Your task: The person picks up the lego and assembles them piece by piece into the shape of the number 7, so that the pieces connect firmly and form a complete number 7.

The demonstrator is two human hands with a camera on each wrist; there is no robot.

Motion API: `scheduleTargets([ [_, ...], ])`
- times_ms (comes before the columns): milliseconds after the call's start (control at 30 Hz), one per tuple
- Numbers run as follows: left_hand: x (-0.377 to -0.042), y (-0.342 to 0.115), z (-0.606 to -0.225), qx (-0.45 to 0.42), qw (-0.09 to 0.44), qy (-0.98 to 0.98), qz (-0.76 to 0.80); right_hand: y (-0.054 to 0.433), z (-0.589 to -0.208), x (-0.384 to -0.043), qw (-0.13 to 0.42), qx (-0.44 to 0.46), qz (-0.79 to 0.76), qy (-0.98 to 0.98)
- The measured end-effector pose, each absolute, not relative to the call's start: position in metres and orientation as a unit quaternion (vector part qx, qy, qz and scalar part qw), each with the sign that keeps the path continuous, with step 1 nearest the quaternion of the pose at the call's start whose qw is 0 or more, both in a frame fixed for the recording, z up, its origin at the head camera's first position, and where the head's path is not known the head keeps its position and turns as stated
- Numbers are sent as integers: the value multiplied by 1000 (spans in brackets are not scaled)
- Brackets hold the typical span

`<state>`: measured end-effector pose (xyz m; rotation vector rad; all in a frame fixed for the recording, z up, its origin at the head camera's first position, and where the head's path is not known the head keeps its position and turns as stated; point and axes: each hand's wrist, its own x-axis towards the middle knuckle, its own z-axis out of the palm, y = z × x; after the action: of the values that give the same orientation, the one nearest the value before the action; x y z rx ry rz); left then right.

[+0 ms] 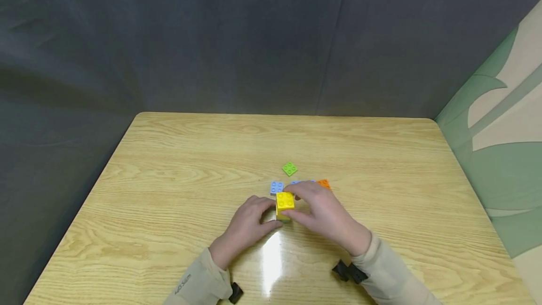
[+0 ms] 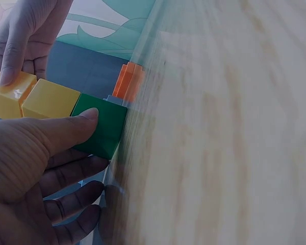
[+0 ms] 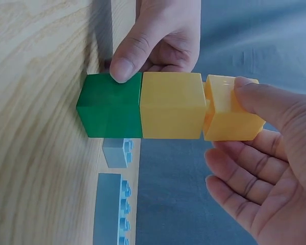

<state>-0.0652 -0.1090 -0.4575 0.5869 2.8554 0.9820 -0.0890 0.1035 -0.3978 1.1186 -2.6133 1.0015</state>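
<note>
Three glossy plastic blocks in one upright column (image 1: 280,211), top joint not closed

Column stands on the pale wood-grain desk (image 1: 169,178), between both hands. Order from the bottom: dark green cube-like block (image 3: 109,109), yellow cube-like block (image 3: 172,104), second yellow studded block (image 3: 227,112). A narrow gap with studs showing separates the two yellows; the lower joint looks flush.

Left hand (image 1: 249,221), at 8 o'clock of the column: thumb flat on one green face, fingers round the far side, pinching the base. Probable reason: a low hold keeps the column from sliding or tipping.

Right hand (image 1: 325,212), at 3 o'clock: thumb and forefinger grasp the top yellow block by opposite sides, remaining fingers loosely bent. Side grip leaves its upper studs uncovered and presumably allows fine alignment. Whether it is being fitted or lifted, cannot tell.

Loose pieces, clock positions from the column: small light-blue four-stud block (image 1: 277,187) at 11, flat lime-green four-stud piece (image 1: 290,169) at 12, long light-blue block (image 3: 108,209) at 1, partly behind the right hand, orange studded block (image 1: 323,184) at 2. Placed beyond the hands, seemingly to leave working room while staying within reach.
</note>
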Motion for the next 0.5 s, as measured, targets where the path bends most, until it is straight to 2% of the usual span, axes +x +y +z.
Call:
scheduleTargets([
  [500,-64,-109,-456,185,36,927,324,100,-401,-85,80,360,311,-876],
])
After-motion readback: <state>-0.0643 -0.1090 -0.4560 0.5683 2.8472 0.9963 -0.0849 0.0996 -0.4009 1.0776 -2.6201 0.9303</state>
